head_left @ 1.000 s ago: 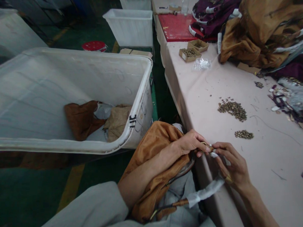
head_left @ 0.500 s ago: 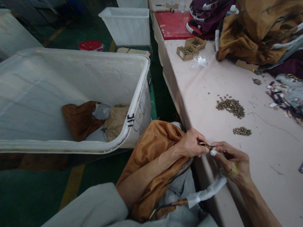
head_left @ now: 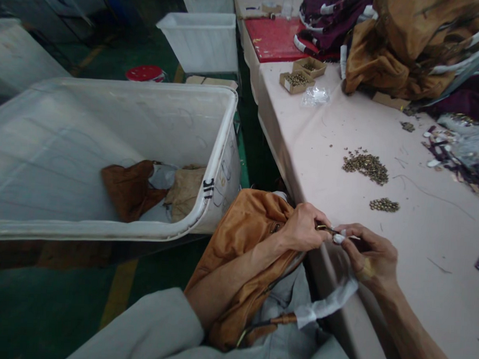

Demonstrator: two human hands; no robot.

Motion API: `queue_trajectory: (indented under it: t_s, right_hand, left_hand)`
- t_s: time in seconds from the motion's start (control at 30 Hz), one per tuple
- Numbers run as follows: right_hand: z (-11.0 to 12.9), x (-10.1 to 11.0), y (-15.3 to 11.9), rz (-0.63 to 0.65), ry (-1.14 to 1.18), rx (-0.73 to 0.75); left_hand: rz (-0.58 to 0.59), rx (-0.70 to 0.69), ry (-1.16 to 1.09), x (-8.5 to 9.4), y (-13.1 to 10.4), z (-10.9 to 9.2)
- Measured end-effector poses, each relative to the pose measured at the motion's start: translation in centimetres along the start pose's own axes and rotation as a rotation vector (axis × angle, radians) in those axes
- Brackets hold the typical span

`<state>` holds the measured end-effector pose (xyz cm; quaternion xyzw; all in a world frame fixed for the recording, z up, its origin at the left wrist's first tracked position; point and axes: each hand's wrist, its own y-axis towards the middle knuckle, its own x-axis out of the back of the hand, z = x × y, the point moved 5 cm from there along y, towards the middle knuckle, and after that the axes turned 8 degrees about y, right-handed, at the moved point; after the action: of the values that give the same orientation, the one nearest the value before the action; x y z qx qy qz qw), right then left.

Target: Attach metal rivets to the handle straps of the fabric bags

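Note:
A brown leather bag [head_left: 246,221] lies across my lap against the table's edge. My left hand [head_left: 304,228] pinches a brown strap [head_left: 329,230] with a brass-coloured ring at the bag's upper right. On the strap's far end close the thumb and fingers of my right hand [head_left: 372,255], which have white wrapping on their tips. Any small part between those fingertips is too small to make out. Below hangs the bag's handle [head_left: 285,319], partly covered in white wrap [head_left: 327,305].
A large white bin [head_left: 225,132] on the left holds a brown bag [head_left: 129,189] and beige cloth. On the table [head_left: 323,135] lie two piles of small brass studs [head_left: 365,167], boxes of studs [head_left: 297,82] and stacked brown bags [head_left: 401,54].
My right hand has shifted slightly and its fingers have straightened a little at the strap's end. My left hand keeps its hold, and the bag stays on my lap.

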<state>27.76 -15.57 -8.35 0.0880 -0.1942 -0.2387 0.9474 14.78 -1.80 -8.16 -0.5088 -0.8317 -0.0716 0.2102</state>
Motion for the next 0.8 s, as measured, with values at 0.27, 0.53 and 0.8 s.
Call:
queue_trajectory:
  t_s: [0.27, 0.53, 0.8]
  right_hand:
    - [0.0, -0.6, -0.3, -0.006, -0.011, 0.015]
    - [-0.8, -0.2, -0.1, 0.137, 0.083, -0.145]
    - [2.4, 0.8, -0.2, -0.003, 0.258, 0.062]
  left_hand:
    - [0.118, 0.027, -0.081, 0.0, -0.5, -0.4]
    - [-0.161, -0.354, 0.314, 1.7, -1.5, -2.9]
    - [-0.029, -0.209, 0.162, 2.1, -1.0, -1.4]
